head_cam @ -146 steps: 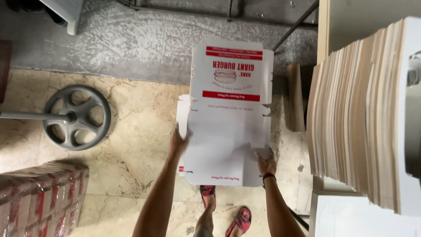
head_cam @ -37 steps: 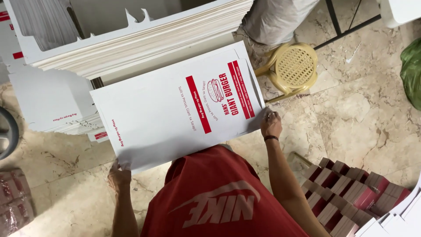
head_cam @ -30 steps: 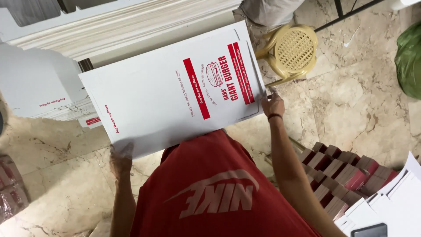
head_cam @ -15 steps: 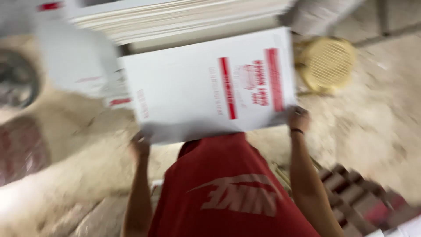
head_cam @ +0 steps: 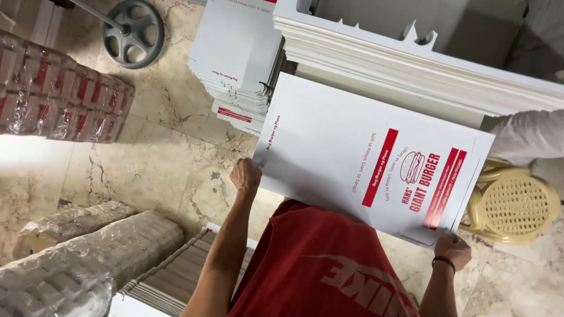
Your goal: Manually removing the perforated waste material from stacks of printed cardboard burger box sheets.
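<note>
Carton blank (head_cam: pixel 358 158), flat, white with red print and a burger drawing: held level in front of the person's chest, above the floor (head_cam: pixel 158 158), far edge close to the big stack (head_cam: pixel 423 76) of like sheets.

Left to right:
- Wrapped bundles (head_cam: pixel 64 94) of red and white goods, upper left; grey wheel (head_cam: pixel 134 24) beyond them.
- Clear-wrapped rolls (head_cam: pixel 88 252), lower left.
- Small pile (head_cam: pixel 238 64) of printed blanks on the floor.
- Left hand (head_cam: pixel 245 176), closed on the blank's near left corner.
- Red shirt (head_cam: pixel 317 264), under the blank.
- Right hand (head_cam: pixel 452 251), fingers pinching the near right corner.
- Yellow stool (head_cam: pixel 517 205), far right.

Step, as judged: one blank carried between piles, both corners gripped. Next move calls for keeping it flat and squaring its edges with whichever pile receives it.
</note>
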